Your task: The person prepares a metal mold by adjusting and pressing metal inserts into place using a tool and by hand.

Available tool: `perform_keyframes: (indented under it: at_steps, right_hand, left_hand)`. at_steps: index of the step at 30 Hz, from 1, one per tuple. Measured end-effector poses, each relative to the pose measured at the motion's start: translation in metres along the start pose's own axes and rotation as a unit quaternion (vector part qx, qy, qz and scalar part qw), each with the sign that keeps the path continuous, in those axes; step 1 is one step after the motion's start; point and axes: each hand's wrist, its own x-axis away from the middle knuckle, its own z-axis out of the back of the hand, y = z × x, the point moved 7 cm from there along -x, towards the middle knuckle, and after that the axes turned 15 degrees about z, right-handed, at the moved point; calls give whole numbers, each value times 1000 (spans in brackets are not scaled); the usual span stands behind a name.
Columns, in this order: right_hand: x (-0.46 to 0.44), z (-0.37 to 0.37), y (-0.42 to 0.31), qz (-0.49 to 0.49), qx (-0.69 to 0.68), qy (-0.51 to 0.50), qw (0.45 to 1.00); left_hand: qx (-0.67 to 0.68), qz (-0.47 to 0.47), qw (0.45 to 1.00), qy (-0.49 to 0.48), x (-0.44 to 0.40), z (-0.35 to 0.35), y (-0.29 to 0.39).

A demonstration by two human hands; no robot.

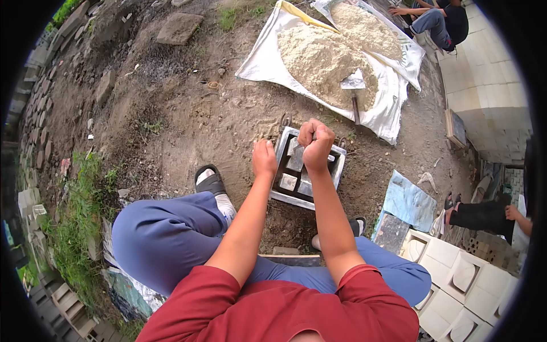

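Note:
A square metal mould (292,199) with blocks and dark slots inside stands on the dirt between my feet. My left hand (265,158) lies at the mould's left rim, its fingers stretched out and holding nothing visible. Above the mould's far right part, my right hand (317,143) is closed in a fist. Whatever is inside the fist, if anything, is hidden. Beyond the mould, a trowel (353,81) lies on a pale powdery heap (325,54), its handle pointing towards me.
White sacks (382,122) lie under two pale heaps. At the lower right are cast pale blocks (441,251) and a blue sheet (409,198). A person (441,25) sits at the upper right, another person (484,219) at the right. Grass (85,222) and stones are at the left.

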Motion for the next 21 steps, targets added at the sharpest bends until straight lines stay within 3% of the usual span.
perform_keyframes:
  at_steps: [5, 7, 17, 21]
  right_hand:
    - [4, 0, 16, 12, 43, -16, 999]
    - [29, 9, 50, 99, 53, -18, 993]
    - [-5, 3, 20, -23, -29, 46, 998]
    - [17, -6, 21, 24, 57, 3, 998]
  left_hand:
    - [-4, -7, 1000, -5, -3, -4, 3]
    - [-15, -14, 1000, -2, 4, 2, -2]
    - [-19, -5, 1000, -16, 0, 1, 8]
    - [-22, 2, 1000, -16, 4, -1, 8]
